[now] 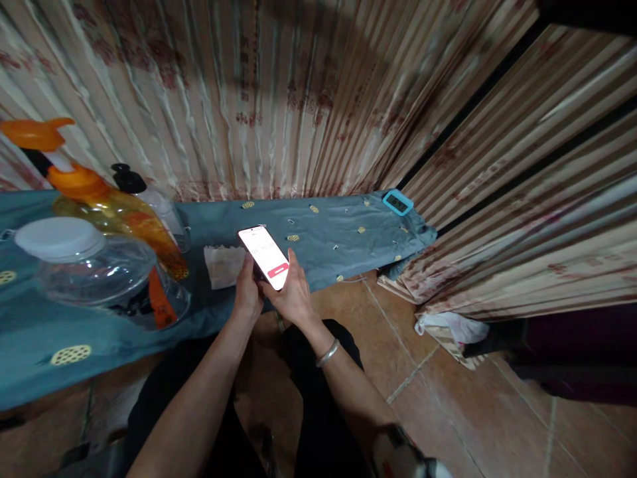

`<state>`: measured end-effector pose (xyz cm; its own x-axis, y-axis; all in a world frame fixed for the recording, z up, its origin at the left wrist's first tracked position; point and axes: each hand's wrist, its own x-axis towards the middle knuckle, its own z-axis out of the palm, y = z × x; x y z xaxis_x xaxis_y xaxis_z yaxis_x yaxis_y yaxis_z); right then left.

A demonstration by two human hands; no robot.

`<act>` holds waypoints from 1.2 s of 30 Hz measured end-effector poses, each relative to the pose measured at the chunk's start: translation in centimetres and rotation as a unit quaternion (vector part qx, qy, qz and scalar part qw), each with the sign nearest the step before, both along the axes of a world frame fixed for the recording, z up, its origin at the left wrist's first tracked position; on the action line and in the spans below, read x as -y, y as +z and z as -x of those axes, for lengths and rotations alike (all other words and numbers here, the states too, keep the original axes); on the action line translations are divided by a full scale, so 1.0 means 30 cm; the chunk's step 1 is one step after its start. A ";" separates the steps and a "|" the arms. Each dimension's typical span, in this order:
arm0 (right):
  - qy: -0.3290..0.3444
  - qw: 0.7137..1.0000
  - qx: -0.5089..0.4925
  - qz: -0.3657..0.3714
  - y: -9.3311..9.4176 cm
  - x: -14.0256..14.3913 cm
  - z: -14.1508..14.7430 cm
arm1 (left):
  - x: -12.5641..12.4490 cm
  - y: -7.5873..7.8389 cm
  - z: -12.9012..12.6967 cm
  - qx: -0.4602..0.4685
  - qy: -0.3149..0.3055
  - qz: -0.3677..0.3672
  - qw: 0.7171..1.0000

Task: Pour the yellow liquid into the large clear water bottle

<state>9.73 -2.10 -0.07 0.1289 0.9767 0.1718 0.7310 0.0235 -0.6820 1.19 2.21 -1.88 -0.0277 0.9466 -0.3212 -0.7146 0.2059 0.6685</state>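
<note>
Both hands meet at a phone (264, 257), held up over the near edge of the worktop (328, 242), which is draped in a blue cloth with small yellow motifs.

Left hand (247, 292): grip clenched round the phone's lower left edge, fingers behind the body. Right hand (292, 297): grip grasping the phone's lower right side, thumb lying along the edge close to the screen; a metal bangle (327, 352) sits on that wrist.

Phone: screen lit, tilted toward the camera, white page with a red bar near its bottom. Text too small to read.

Around it:
- White folded cloth or paper (223, 265) on the worktop, just left of the phone.
- Clear jar with a white lid (89, 265), far left, lying tilted.
- Orange-capped bottle of amber liquid (109, 206) behind the jar; a black-capped bottle (149, 196) beside it.
- Small blue-cased clock or timer (397, 202) at the worktop's far right end.
- Striped curtain behind; tiled floor below.

Handling judgement: the two-handed hold looks steady. Best kept so, left hand bearing the weight while the right thumb does any pressing. The red bar lies within easy thumb reach. A light tap would suit, with the screen kept tilted to the eye and over the worktop rather than the tiles.
</note>
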 end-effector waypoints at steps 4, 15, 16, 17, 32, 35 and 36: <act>-0.006 1.000 0.003 -0.010 0.002 -0.001 0.004 | -0.002 0.008 0.000 0.005 -0.014 0.002 1.000; -0.009 0.998 -0.030 -0.058 -0.039 0.021 -0.013 | -0.002 0.030 -0.018 0.015 -0.030 0.006 0.999; -0.010 0.998 -0.032 -0.061 -0.045 0.026 -0.013 | -0.001 0.029 -0.018 0.014 -0.031 0.006 0.999; -0.010 0.997 -0.035 -0.064 -0.051 0.029 -0.012 | 0.000 0.027 -0.018 0.013 -0.030 0.006 0.999; -0.011 0.997 -0.035 -0.062 -0.088 0.036 -0.003 | 0.006 0.036 -0.011 0.011 -0.009 0.021 1.000; -0.019 0.998 -0.020 -0.065 -0.079 0.031 -0.015 | 0.006 0.032 -0.017 0.018 -0.015 0.009 1.000; -0.022 0.997 -0.014 -0.067 -0.072 0.030 -0.021 | 0.005 0.029 -0.020 0.019 -0.021 0.002 1.000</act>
<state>10.38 -2.99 -2.23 0.1779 0.9385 0.2960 0.7144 0.0837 -0.6947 1.78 2.05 -1.00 0.0250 0.9457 -0.3242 -0.7293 0.2390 0.6410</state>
